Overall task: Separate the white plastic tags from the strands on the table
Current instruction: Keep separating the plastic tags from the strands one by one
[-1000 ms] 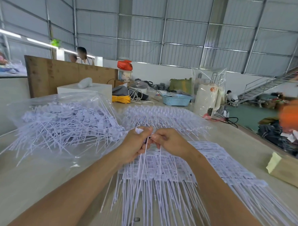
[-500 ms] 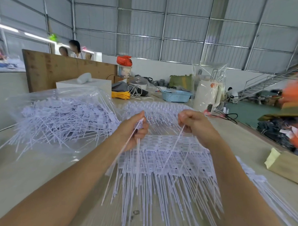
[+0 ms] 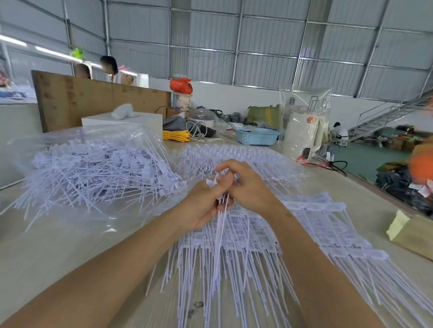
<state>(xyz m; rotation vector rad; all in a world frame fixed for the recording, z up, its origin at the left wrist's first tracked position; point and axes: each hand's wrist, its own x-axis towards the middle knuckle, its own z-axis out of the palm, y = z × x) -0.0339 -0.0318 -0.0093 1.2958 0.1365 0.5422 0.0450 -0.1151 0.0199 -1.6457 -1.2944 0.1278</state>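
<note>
Both hands have closed back together after pulling apart half a second ago. Nearest, attached tags (image 3: 232, 240) lie in rows on the table (image 3: 60, 256). Above them the left hand (image 3: 204, 205) clutches a bundle of loose tags (image 3: 222, 213); the right hand (image 3: 244, 187) pinches at their heads, probably adding another. Beyond, a bag (image 3: 95, 169) holds separated ones.

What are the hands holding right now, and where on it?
Both hands grip a small bunch of white tags at its top end: left hand round the strands just below the heads, right hand pinching the heads.
</note>
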